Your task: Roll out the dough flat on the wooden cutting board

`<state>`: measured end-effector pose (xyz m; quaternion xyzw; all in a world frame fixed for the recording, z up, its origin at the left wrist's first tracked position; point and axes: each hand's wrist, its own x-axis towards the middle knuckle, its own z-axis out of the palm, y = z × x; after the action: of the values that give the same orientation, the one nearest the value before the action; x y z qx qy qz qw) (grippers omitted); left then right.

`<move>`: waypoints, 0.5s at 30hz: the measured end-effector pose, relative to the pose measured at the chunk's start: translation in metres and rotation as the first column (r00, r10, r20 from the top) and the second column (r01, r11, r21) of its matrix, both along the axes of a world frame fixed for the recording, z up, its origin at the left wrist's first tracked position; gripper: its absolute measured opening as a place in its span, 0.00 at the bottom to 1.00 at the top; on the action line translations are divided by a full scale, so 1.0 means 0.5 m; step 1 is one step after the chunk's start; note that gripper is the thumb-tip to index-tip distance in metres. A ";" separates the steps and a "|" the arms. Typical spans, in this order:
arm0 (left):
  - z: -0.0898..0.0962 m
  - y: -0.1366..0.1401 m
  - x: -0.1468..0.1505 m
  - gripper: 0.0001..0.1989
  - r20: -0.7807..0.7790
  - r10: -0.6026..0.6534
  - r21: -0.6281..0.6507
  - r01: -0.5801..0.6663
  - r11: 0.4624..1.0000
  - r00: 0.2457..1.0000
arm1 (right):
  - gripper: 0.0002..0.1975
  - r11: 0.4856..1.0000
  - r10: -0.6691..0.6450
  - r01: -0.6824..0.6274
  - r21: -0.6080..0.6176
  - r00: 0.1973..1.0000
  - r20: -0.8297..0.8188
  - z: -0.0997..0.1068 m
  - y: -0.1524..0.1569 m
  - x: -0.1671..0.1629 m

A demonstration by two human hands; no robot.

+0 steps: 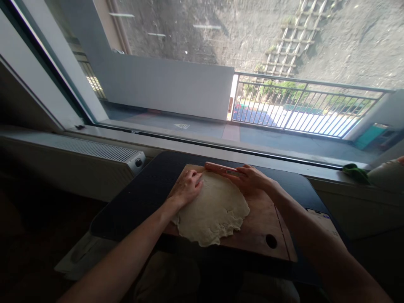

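1. Daylight comes through a wide window (170,90), with a metal railing (309,105) and a rough grey slope (353,46) outside.
2. Below the glass, a white radiator (72,162) stands at the left, and a green cloth (356,173) lies on the sill (202,147) at the right.
3. Near the sill is a dark table (135,189) with rounded corners, and on it lies a wooden board (252,227) with a round hole near one corner.
4. Flattened dough (214,206) covers much of the board; its near edge is ragged, reaching the board's near edge, with a small tear toward the right.
5. At the dough's far edge, the rolling pin (217,168) lies crosswise.
6. The right hand (255,176) has its fingers closed on the pin's right end.
7. The left hand (187,185) rests at the dough's upper left edge, fingers bent; whether they pinch the dough, I cannot tell.
8. Beyond the right forearm, a flat pale item (318,214) lies on the table, partly hidden.
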<state>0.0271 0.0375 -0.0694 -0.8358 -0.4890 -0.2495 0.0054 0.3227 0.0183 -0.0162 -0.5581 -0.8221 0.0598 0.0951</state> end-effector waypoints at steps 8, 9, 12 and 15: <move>-0.012 -0.004 0.004 0.16 0.043 0.043 0.070 -0.046 0.997 0.998 | 0.15 0.993 0.117 -0.114 -0.041 0.989 0.095 0.009 0.079 -0.014; -0.012 -0.006 0.005 0.16 0.050 0.051 0.073 -0.055 0.996 0.997 | 0.15 0.994 0.102 -0.098 -0.043 0.990 0.101 0.009 0.085 -0.013; -0.012 -0.009 0.008 0.14 0.065 0.070 0.074 -0.074 0.994 0.995 | 0.14 0.995 0.095 -0.090 -0.045 0.989 0.116 0.004 0.099 -0.012; -0.007 -0.012 0.009 0.13 0.063 0.075 0.061 -0.079 0.995 0.995 | 0.13 0.984 0.176 -0.172 -0.042 0.976 0.128 0.002 0.109 -0.012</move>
<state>0.0318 0.0317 -0.0730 -0.8078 -0.5125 -0.2898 0.0265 0.3166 0.0726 -0.0155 -0.4881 -0.8713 0.0439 0.0267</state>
